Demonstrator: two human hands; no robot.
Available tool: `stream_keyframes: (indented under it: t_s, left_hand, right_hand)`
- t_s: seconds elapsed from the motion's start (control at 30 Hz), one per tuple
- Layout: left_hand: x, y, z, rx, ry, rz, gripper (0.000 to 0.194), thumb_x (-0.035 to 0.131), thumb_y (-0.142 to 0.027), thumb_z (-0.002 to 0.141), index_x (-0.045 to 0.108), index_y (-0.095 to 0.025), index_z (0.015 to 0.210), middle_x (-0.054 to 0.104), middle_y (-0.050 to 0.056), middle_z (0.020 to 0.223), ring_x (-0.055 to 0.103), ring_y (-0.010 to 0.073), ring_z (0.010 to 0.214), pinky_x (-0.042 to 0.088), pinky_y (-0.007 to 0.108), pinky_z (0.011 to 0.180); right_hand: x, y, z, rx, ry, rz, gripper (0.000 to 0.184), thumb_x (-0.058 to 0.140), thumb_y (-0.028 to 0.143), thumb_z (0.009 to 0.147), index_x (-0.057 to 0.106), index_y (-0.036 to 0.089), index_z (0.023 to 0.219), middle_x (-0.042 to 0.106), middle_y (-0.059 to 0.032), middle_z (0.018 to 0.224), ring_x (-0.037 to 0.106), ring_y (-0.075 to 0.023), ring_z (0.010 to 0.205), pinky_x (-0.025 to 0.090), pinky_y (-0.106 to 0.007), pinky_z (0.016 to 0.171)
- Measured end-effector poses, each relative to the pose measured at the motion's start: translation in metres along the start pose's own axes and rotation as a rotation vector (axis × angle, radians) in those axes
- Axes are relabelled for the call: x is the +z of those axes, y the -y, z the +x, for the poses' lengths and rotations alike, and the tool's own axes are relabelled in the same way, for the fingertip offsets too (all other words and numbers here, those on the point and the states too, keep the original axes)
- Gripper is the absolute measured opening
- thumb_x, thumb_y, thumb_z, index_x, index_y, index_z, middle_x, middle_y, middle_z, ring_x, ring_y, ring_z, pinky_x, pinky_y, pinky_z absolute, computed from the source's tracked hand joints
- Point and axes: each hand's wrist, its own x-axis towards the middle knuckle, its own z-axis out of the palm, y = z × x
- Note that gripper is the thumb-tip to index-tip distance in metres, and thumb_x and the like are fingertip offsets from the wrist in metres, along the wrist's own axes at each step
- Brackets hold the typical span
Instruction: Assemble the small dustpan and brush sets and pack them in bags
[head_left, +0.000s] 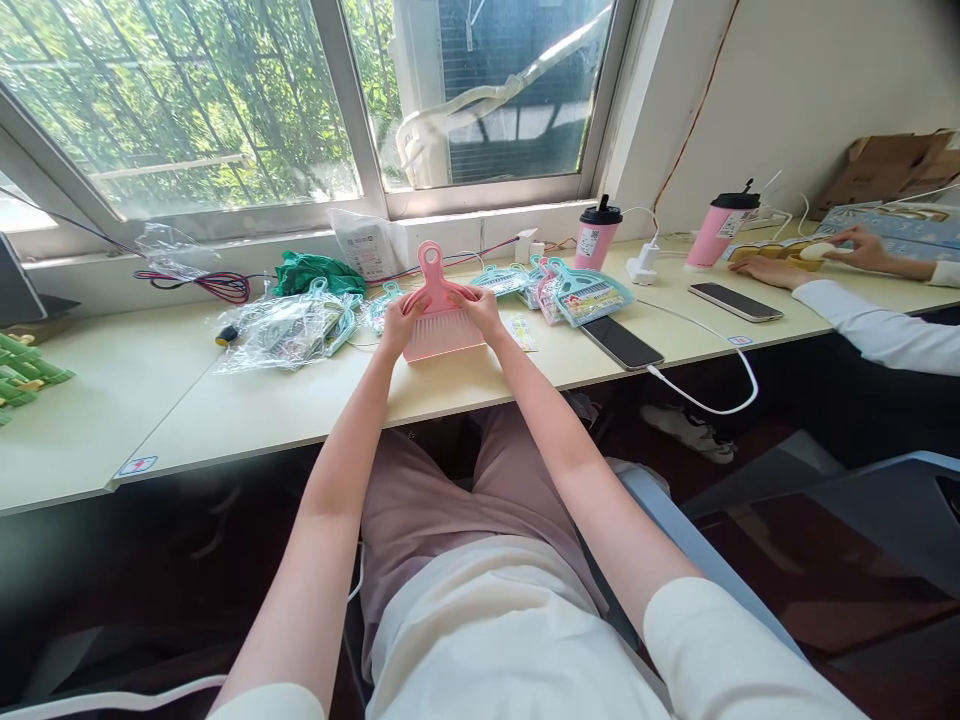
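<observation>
Here, both hands hold a pink little broom (pixel 441 318) that stands up on the table (pixel 247 400), right in front of the person. The left hand (pixel 397 322) pinches its left side and the right hand (pixel 480 308) pinches its right side, so the broom sits in the middle, between the two grips. Each grip is closed on the broom's edge, fingers on the pink part just above the bristles. Both hands look about as near to it as each other.

The broom's long line runs up and down. Its handle with the round hole points up and away, toward the window (pixel 225 110). Its bristles point down and touch the table.

Just to the left lies a heap of clear bags (pixel 281 332). To the right lie blue little dustpans (pixel 581 290) and a dark phone (pixel 622 343). Far to the right, another person's hands (pixel 862 248) are busy with something else.
</observation>
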Motion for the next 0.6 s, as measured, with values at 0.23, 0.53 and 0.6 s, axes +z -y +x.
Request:
stream_keyframes:
  t_s: [0.23,0.53,0.6]
  left_hand:
    - [0.010,-0.007,-0.008,-0.050,-0.030,-0.081,0.037,0.075,-0.044,0.079,0.056,-0.019,0.060,0.043,-0.002,0.060,0.038,0.0125,0.063,0.031,0.027,0.062]
    - [0.002,0.003,0.007,-0.176,0.014,-0.130,0.041,0.082,-0.057,0.072,0.070,-0.018,0.070,0.056,0.000,0.064,0.051,0.0158,0.065,0.038,0.029,0.065]
    - [-0.002,0.010,0.015,-0.270,0.103,-0.190,0.048,0.084,-0.064,0.070,0.077,-0.019,0.085,0.068,0.004,0.074,0.061,0.0198,0.070,0.044,0.030,0.066]
  right_hand:
    - [0.003,-0.001,-0.004,0.049,-0.141,0.100,0.043,0.088,0.059,0.064,0.078,0.019,0.077,0.064,0.0036,0.070,0.060,-0.0167,0.081,0.047,-0.030,0.078]
    - [0.005,-0.010,0.016,0.193,-0.186,0.025,0.033,0.091,0.050,0.061,0.081,0.023,0.076,0.066,0.0031,0.069,0.069,-0.0237,0.090,0.056,-0.035,0.084]
    - [0.004,-0.012,0.023,0.238,-0.163,0.079,0.035,0.091,0.050,0.062,0.081,0.023,0.081,0.070,0.0019,0.073,0.071,-0.0252,0.094,0.057,-0.037,0.087]
